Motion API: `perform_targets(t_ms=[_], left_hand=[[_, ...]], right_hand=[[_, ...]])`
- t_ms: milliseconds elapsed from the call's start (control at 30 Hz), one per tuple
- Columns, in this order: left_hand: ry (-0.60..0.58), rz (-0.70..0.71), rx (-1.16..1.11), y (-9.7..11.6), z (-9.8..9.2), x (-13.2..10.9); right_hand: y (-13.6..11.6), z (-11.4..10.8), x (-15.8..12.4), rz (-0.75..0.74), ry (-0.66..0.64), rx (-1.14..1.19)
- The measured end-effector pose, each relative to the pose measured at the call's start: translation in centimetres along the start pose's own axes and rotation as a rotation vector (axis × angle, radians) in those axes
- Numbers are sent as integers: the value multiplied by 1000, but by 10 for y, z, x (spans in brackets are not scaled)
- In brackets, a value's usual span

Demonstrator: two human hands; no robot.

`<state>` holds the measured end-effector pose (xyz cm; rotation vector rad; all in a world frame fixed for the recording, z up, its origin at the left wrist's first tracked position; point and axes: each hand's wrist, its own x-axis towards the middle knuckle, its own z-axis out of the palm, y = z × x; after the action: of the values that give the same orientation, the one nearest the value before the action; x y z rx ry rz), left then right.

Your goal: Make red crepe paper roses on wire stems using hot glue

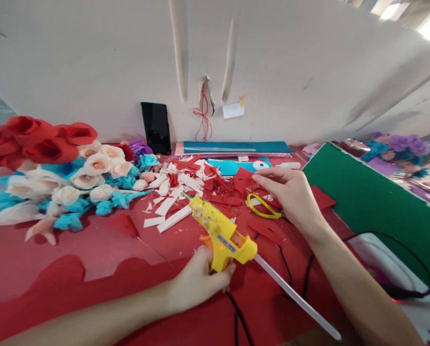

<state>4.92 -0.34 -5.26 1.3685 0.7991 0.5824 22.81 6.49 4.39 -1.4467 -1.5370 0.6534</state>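
My left hand [204, 278] is wrapped round the handle of a yellow hot glue gun [220, 235], whose nozzle points up and to the left. A long, clear glue stick [297, 293] juts out of its back end. My right hand [290, 192] pinches a red paper piece [244, 180] between thumb and fingertips, above a heap of scraps. Just below that hand lie scissors with a yellow handle [263, 206], their blades hidden. White paper strips [175, 216] are strewn by the nozzle. A red paper bloom on a thin wire [128, 226] lies left of the gun.
Crepe-paper flowers [74, 178] in red, white and blue are piled at the left. A phone [156, 127] leans against the wall. On the right, a green board [377, 211] slants beside a white power strip [373, 259]. Black cables [238, 312] cross the red tabletop.
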Motion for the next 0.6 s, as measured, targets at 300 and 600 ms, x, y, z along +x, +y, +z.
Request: perform_targets(t_ms=[300,600], left_hand=[[5,-19,-63,-7,-1,1],[6,13,-131,-4,-2,5]], right_hand=[[50,26,97,67,-89,-360],[37,13,101,12,-125,-446]])
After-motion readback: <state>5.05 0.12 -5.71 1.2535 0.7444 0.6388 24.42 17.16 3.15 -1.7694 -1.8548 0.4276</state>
